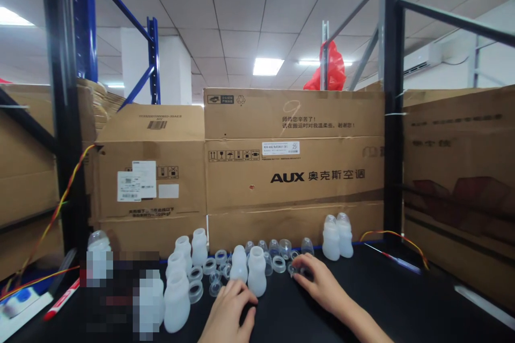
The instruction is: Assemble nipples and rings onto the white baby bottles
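My left hand [232,311] is low over the black table, fingers loosely bent and thumb apart, with nothing visible in it. Right behind its fingertips stand two frosted baby bottles, one upside down [238,263] and one upright with an open mouth [256,274]. I cannot tell if the hand touches them. To the right, my right hand [317,281] has its thumb and fingertips closed round a small clear bottle part [292,269], mostly hidden by the fingers. Around it lie clear collar rings [278,264] and dome caps [285,248].
Several open bottles [177,303] stand at left, beside more rings [195,292] and small clear teats [215,284]. Two capped bottles [331,241] stand at the back right. Cardboard [241,193] walls the back. A red marker [62,300] and a pen [396,260] lie at the sides.
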Demonstrator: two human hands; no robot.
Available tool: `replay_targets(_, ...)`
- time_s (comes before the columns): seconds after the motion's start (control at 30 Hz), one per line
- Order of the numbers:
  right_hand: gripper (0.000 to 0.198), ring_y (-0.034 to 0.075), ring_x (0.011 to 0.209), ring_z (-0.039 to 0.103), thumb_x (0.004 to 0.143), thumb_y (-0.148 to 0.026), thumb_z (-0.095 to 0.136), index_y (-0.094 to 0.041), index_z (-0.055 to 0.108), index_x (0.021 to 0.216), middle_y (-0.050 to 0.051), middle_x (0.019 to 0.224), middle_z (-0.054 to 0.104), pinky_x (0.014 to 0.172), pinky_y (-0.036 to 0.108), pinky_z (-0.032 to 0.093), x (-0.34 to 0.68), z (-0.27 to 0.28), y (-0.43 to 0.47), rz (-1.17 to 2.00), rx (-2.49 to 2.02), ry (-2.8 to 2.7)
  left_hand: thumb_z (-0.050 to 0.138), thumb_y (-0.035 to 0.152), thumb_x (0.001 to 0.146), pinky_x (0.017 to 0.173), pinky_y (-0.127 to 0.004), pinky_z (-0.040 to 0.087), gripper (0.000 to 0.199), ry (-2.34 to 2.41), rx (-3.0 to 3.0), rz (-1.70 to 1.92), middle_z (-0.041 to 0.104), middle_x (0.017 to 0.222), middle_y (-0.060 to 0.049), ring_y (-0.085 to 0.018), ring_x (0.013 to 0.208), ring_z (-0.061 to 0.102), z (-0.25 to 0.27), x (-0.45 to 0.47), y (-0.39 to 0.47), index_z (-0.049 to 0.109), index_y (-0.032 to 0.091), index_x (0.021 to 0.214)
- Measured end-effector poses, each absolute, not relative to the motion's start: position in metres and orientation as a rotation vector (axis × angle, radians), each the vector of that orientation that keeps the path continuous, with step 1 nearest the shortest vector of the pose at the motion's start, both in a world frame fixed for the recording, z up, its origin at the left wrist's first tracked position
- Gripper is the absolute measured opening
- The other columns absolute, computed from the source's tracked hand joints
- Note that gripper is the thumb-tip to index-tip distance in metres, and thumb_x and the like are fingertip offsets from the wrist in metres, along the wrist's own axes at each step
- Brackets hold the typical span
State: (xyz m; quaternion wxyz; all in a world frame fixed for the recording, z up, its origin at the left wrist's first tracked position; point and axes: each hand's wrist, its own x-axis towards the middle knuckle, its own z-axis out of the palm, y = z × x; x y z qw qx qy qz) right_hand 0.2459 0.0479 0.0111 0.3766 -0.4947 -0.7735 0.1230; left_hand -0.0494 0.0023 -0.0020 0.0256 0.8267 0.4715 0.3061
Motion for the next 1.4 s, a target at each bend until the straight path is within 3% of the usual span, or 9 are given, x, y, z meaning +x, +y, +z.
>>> replay_targets(0.2, 0.012, 0.02, 0.085, 0.067, 0.087, -0.017, 0.06, -0.022, 0.07, 0.09, 0.003, 0.095, 0.07, 0.08, 0.03, 0.053, 0.224, 0.014, 0.034, 0.393, -1.106, -2.058, 0.062, 0.006, 0.084, 0.089, -0.039, 0.05, 0.026, 1.407, 2.589, 0.884, 0.073, 0.103, -0.005, -0.026, 0.1, 0.068, 0.005, -0.046, -0.004, 0.075, 0.025, 0.097)
replay_targets(0.5, 0.019, 0.021, 0.088, 0.068, 0.091, -0.015, 0.056, -0.022, 0.074, 0.094, 0.004, 0.093, 0.072, 0.083, 0.031, 0.054, 0.206, 0.024, 0.015, 0.447, -0.956, -2.081, 0.055, 0.01, 0.092, 0.095, -0.043, 0.049, 0.027, 1.4, 2.507, 0.792, 0.071, 0.111, -0.007, -0.028, 0.106, 0.065, 0.026, -0.043, -0.022, 0.074, 0.023, 0.105)
replay_targets(0.6, 0.024, 0.022, 0.094, 0.067, 0.094, -0.021, 0.056, -0.021, 0.073, 0.111, 0.007, 0.103, 0.07, 0.089, 0.034, 0.055, 0.21, 0.029, 0.017, 0.438, -0.973, -2.028, 0.054, 0.011, 0.093, 0.096, -0.043, 0.049, 0.027, 1.403, 2.481, 0.781, 0.071, 0.111, -0.007, -0.027, 0.107, 0.064, 0.031, -0.042, -0.026, 0.074, 0.023, 0.105)
replay_targets(0.8, 0.081, 0.027, 0.12, 0.062, 0.079, -0.02, 0.067, -0.024, 0.044, 0.156, 0.011, 0.15, 0.048, 0.108, 0.04, 0.048, 0.24, 0.033, 0.024, 0.408, -1.155, -1.972, 0.054, 0.013, 0.095, 0.097, -0.042, 0.048, 0.024, 1.377, 2.461, 0.82, 0.071, 0.111, -0.005, -0.026, 0.108, 0.064, 0.032, -0.043, -0.028, 0.074, 0.024, 0.104)
replay_targets(0.93, 0.099, 0.022, 0.107, 0.067, 0.067, -0.015, 0.068, -0.029, 0.037, 0.16, 0.008, 0.158, 0.039, 0.1, 0.033, 0.053, 0.253, 0.032, 0.019, 0.505, -1.3, -2.049, 0.055, 0.012, 0.093, 0.094, -0.041, 0.05, 0.025, 1.381, 2.518, 0.835, 0.072, 0.11, -0.006, -0.026, 0.105, 0.066, 0.022, -0.045, -0.019, 0.074, 0.025, 0.103)
replay_targets(1.07, 0.098, 0.018, 0.1, 0.067, 0.061, -0.008, 0.063, -0.03, 0.045, 0.155, 0.006, 0.154, 0.043, 0.099, 0.033, 0.051, 0.245, 0.028, 0.017, 0.558, -1.255, -2.031, 0.061, 0.006, 0.083, 0.089, -0.041, 0.054, 0.028, 1.403, 2.642, 0.786, 0.075, 0.105, -0.007, -0.028, 0.102, 0.07, 0.009, -0.047, -0.004, 0.076, 0.024, 0.099)
replay_targets(1.13, 0.096, 0.016, 0.092, 0.066, 0.062, -0.008, 0.063, -0.029, 0.045, 0.155, 0.008, 0.154, 0.04, 0.089, 0.031, 0.054, 0.233, 0.027, 0.015, 0.655, -1.181, -1.958, 0.062, 0.005, 0.08, 0.088, -0.041, 0.056, 0.031, 1.381, 2.66, 0.748, 0.077, 0.104, -0.008, -0.029, 0.101, 0.072, 0.008, -0.046, -0.001, 0.076, 0.023, 0.1)
replay_targets(1.23, 0.095, 0.013, 0.083, 0.064, 0.066, -0.017, 0.073, -0.03, 0.043, 0.155, 0.011, 0.157, 0.031, 0.073, 0.031, 0.055, 0.213, 0.027, 0.009, 0.867, -1.024, -1.796, 0.064, 0.008, 0.078, 0.086, -0.037, 0.059, 0.038, 1.298, 2.633, 0.807, 0.078, 0.105, -0.007, -0.027, 0.095, 0.075, 0.016, -0.041, -0.006, 0.074, 0.023, 0.111)
replay_targets(1.4, 0.1, 0.012, 0.079, 0.068, 0.063, -0.034, 0.095, -0.039, 0.046, 0.151, 0.01, 0.162, 0.027, 0.069, 0.032, 0.055, 0.19, 0.028, -0.004, 1.174, -0.774, -1.599, 0.067, 0.012, 0.081, 0.087, -0.032, 0.062, 0.059, 1.084, 2.681, 1.015, 0.075, 0.117, -0.011, -0.026, 0.101, 0.076, 0.03, -0.034, -0.02, 0.061, 0.023, 0.138)
